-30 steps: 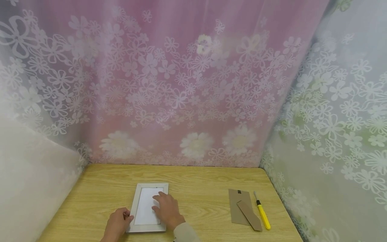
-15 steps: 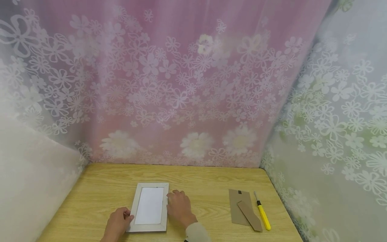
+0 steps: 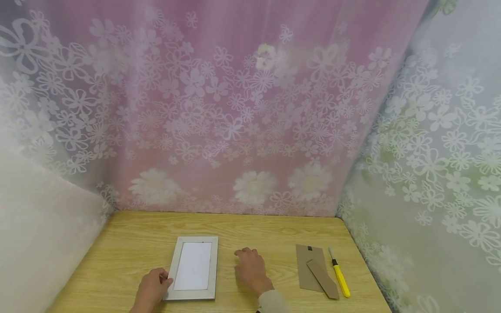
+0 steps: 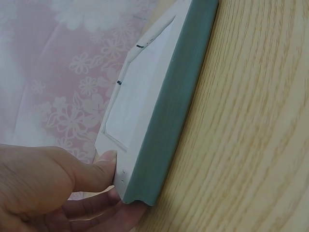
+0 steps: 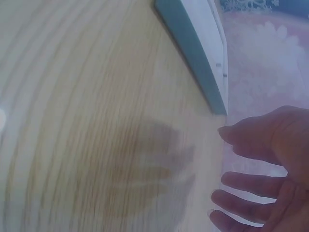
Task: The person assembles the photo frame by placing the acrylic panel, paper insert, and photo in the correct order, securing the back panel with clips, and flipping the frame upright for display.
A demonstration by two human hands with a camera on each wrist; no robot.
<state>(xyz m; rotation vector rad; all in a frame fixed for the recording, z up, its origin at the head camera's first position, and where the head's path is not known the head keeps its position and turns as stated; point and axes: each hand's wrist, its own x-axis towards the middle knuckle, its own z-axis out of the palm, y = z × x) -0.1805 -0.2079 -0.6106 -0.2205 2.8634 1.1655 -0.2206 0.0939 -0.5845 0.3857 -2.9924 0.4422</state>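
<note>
A picture frame lies face down on the wooden table, its pale back uppermost and a white sheet showing in the opening. The left wrist view shows its green outer side and small dark tabs at the opening's edge. My left hand pinches the frame's near left corner, thumb on top and fingers against the side and underneath. To the right of the frame, my right hand is over the table, apart from it, holding nothing, fingers spread and slightly bent.
Farther right lies a brown backing board with a strut angled across it. Beside them is a screwdriver with a yellow handle. Floral curtains hang along the back and sides of the table.
My right hand has come off the white sheet, passed the frame's right edge and moved farther right over the table. The left hand and the frame stay in place.
</note>
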